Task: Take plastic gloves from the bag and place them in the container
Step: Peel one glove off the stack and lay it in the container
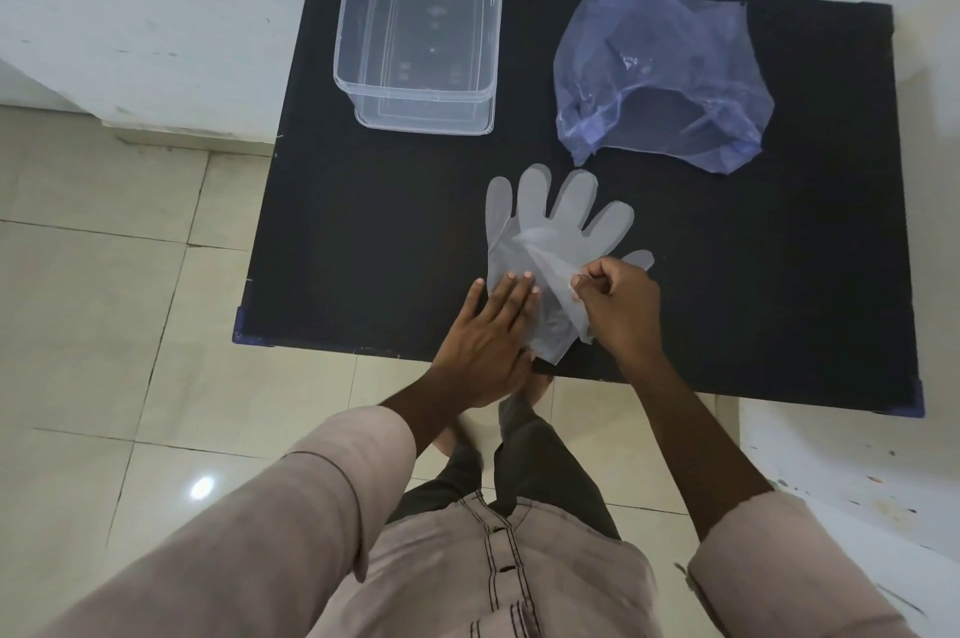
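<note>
Thin clear plastic gloves [558,222] lie flat on the black table [363,248], fingers spread toward the far side. My left hand [485,341] rests flat on their cuff end, fingers apart, pressing them down. My right hand [621,307] pinches a lifted fold of the top glove between thumb and fingertips. The clear rectangular container [421,40] stands at the far left of the table with nothing inside. The crumpled blue plastic bag [660,71] lies at the far right, its mouth toward me.
The table's near edge [467,351] runs just under my wrists. White walls border the far side, and a white ledge [831,455] sits at the right. Beige floor tiles [104,274] spread to the left.
</note>
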The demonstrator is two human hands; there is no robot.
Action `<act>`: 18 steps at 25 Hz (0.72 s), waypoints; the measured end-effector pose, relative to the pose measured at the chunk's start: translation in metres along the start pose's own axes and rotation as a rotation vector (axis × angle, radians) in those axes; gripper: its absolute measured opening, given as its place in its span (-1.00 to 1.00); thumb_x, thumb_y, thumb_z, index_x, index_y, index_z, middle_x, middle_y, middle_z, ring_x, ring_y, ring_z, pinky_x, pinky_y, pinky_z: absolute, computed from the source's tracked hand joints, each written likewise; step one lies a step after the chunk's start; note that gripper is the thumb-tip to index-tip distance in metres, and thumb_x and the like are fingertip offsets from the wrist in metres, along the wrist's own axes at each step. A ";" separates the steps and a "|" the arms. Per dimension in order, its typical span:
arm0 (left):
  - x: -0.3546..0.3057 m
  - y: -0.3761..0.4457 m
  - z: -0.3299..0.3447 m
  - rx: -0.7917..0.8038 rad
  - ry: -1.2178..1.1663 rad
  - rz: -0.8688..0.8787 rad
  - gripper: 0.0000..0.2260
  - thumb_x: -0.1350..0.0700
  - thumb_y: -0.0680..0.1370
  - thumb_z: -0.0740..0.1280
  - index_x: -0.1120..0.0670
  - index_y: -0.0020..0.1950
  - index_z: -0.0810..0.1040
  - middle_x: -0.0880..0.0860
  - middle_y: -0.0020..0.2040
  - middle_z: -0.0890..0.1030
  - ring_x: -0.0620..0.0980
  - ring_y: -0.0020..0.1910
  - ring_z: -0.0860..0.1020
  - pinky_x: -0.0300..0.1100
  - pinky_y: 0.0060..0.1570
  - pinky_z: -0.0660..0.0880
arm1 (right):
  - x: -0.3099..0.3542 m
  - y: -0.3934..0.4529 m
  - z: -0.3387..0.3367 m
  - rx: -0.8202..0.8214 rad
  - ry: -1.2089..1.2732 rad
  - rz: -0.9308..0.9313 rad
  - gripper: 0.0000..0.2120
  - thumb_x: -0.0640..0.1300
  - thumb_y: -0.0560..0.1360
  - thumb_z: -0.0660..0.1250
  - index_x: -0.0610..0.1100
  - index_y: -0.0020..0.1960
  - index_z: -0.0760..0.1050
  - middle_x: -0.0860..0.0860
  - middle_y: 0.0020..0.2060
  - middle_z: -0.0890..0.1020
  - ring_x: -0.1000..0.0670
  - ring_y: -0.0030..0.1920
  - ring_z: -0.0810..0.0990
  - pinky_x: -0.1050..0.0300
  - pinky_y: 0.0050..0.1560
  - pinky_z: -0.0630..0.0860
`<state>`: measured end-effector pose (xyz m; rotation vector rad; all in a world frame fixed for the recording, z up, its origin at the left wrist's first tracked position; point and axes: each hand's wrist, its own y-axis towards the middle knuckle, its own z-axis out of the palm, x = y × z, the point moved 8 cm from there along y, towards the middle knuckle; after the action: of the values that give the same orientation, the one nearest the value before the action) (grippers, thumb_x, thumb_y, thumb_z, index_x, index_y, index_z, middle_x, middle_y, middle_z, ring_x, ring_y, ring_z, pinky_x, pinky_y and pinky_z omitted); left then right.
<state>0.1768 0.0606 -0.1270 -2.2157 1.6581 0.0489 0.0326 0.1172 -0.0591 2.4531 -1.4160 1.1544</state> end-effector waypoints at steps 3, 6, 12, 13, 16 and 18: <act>0.000 -0.002 0.006 -0.005 0.021 0.031 -0.37 -0.20 0.61 -0.05 0.11 0.57 -0.11 0.16 0.60 0.04 0.18 0.57 -0.04 0.20 0.50 -0.07 | 0.001 0.008 -0.007 0.007 -0.027 -0.020 -0.86 -0.13 0.53 0.33 -0.21 -0.05 0.58 -0.01 -0.20 0.58 0.02 -0.19 0.58 0.16 -0.07 0.54; -0.003 -0.003 0.008 -0.007 0.035 0.075 -0.35 -0.22 0.61 -0.03 0.13 0.57 -0.05 0.16 0.60 0.07 0.18 0.57 -0.01 0.21 0.50 -0.03 | 0.004 0.014 -0.011 0.020 -0.063 -0.045 -0.88 -0.14 0.53 0.34 -0.19 -0.06 0.58 0.02 -0.22 0.57 0.04 -0.21 0.56 0.10 -0.08 0.56; 0.006 -0.005 0.019 0.045 0.038 0.101 -0.31 -0.29 0.59 -0.09 0.11 0.58 -0.09 0.13 0.61 -0.03 0.16 0.57 -0.09 0.20 0.50 -0.08 | 0.008 0.019 -0.012 0.043 -0.144 -0.085 -0.89 -0.14 0.53 0.32 -0.18 -0.10 0.57 0.00 -0.23 0.56 0.04 -0.23 0.54 0.15 -0.10 0.52; 0.007 -0.006 0.020 0.050 0.036 0.091 -0.31 -0.29 0.59 -0.10 0.10 0.58 -0.11 0.12 0.60 -0.07 0.16 0.57 -0.11 0.21 0.50 -0.09 | 0.009 0.021 -0.015 0.043 -0.153 -0.097 -0.89 -0.15 0.52 0.33 -0.18 -0.10 0.57 0.00 -0.23 0.57 0.04 -0.23 0.55 0.14 -0.10 0.52; 0.007 -0.006 0.020 0.064 0.040 0.089 -0.30 -0.31 0.58 -0.12 0.08 0.57 -0.13 0.10 0.60 -0.09 0.15 0.57 -0.13 0.23 0.50 -0.11 | 0.017 0.031 -0.027 0.050 -0.183 -0.126 -0.90 -0.16 0.51 0.34 -0.19 -0.08 0.59 0.01 -0.22 0.58 0.03 -0.21 0.56 0.12 -0.09 0.54; 0.006 -0.006 0.019 0.063 0.042 0.089 -0.30 -0.32 0.58 -0.11 0.08 0.58 -0.11 0.11 0.61 -0.04 0.16 0.57 -0.11 0.25 0.49 -0.09 | 0.025 0.040 -0.039 0.060 -0.201 -0.138 -0.91 -0.17 0.51 0.34 -0.17 -0.06 0.59 0.02 -0.21 0.58 0.03 -0.20 0.56 0.15 -0.10 0.50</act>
<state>0.1876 0.0622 -0.1447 -2.1103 1.7559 -0.0267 -0.0132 0.0934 -0.0266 2.7262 -1.2493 0.9594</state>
